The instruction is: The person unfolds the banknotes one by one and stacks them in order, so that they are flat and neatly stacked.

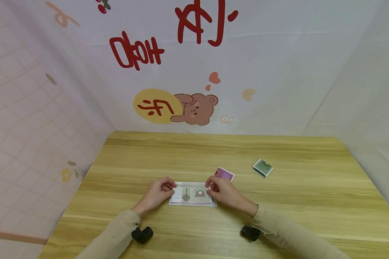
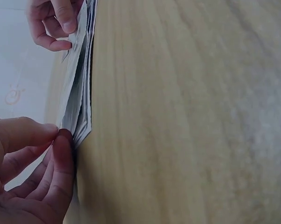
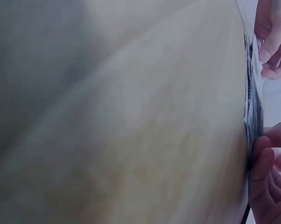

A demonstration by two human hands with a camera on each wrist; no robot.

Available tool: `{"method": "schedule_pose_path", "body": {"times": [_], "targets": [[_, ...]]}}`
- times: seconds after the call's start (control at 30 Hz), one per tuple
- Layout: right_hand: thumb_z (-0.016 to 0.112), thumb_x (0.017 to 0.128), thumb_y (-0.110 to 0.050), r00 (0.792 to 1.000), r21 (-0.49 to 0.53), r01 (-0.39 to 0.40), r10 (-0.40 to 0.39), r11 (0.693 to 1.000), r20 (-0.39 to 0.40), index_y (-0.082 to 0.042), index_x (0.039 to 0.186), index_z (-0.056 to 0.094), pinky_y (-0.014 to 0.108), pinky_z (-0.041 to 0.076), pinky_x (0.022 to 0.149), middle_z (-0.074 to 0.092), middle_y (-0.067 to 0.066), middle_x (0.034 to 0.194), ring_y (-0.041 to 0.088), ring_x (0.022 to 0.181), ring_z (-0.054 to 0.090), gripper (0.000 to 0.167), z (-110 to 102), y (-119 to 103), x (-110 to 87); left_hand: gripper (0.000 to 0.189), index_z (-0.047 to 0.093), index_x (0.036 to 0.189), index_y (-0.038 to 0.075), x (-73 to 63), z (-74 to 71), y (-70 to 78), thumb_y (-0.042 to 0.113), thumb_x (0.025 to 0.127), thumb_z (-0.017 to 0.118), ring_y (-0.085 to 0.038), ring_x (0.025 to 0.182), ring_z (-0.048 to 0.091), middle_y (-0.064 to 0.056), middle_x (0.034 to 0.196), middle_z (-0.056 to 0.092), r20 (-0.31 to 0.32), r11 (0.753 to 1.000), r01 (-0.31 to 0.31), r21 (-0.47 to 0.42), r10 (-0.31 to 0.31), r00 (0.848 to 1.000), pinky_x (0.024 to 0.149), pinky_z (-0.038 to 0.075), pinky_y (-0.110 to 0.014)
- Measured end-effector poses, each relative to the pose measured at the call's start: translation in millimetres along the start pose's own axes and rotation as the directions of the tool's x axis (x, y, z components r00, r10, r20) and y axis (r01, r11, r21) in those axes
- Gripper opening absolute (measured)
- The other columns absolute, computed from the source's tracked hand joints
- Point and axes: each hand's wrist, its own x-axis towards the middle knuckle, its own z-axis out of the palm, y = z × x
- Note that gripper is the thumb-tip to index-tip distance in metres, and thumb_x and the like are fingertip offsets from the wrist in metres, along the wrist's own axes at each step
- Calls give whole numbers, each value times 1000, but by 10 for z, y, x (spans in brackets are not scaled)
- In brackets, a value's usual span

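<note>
A pale banknote printed with a 1 and a cartoon figure lies at the front middle of the wooden table, on top of a stack of papers whose edges show beneath it. My left hand pinches its left end between thumb and fingertips. At the opposite end, my right hand pinches the note's right edge. Seen side-on in the left wrist view, the top note bows up from the layered sheets, leaving a gap between them.
Just behind my right hand lies a purple note, partly covered. Farther right is a small green folded note. A printed cloth wall rises behind the table. Black wrist devices sit below both sleeves.
</note>
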Motion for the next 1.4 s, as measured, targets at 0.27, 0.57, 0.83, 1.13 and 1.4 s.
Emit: {"method": "schedule_pose_path", "body": {"times": [0.27, 0.57, 0.83, 1.13, 1.4], "targets": [[70, 82, 2, 1000, -24, -13, 12, 1000, -16, -3, 89, 60, 21, 40, 51, 51, -5, 66, 4, 58, 46, 14, -18, -50, 45, 15, 67, 96, -1, 5, -5, -19, -8, 83, 68, -17, 78, 63, -10, 92, 66, 5, 999, -17, 42, 17, 1000, 71, 52, -26], [71, 77, 2, 999, -79, -36, 33, 996, -33, -5, 85, 61, 20, 37, 49, 48, -8, 63, 3, 55, 43, 15, 8, -84, 76, 11, 70, 95, -2, 19, -62, 4, -2, 85, 69, -18, 78, 62, -8, 90, 67, 51, 996, 1, 92, -6, 999, 69, 51, -26], [72, 78, 1, 1000, -46, -30, 30, 998, -8, -3, 88, 65, 21, 40, 51, 52, -8, 65, 2, 58, 47, 14, -41, -46, 32, 8, 70, 92, 0, 84, -105, 87, 0, 84, 70, -12, 72, 56, -1, 80, 62, 141, 983, -34, 181, 8, 990, 65, 47, -24], [65, 83, 4, 995, 80, 40, -47, 996, 85, -1, 89, 69, 21, 47, 58, 61, -1, 80, 5, 67, 52, 9, -263, 49, -39, 5, 67, 89, 3, 249, -156, 307, 8, 90, 65, -10, 63, 48, 0, 73, 56, 331, 964, -76, 257, -13, 944, 56, 41, -23], [69, 85, 1, 994, 95, 35, -45, 995, 99, -1, 90, 68, 23, 51, 65, 66, -2, 80, 5, 72, 57, 6, -374, 135, -128, 9, 67, 96, 2, 385, -65, 464, 9, 93, 62, -10, 63, 50, -1, 75, 58, 379, 972, -84, 219, -5, 926, 55, 41, -23]]}}
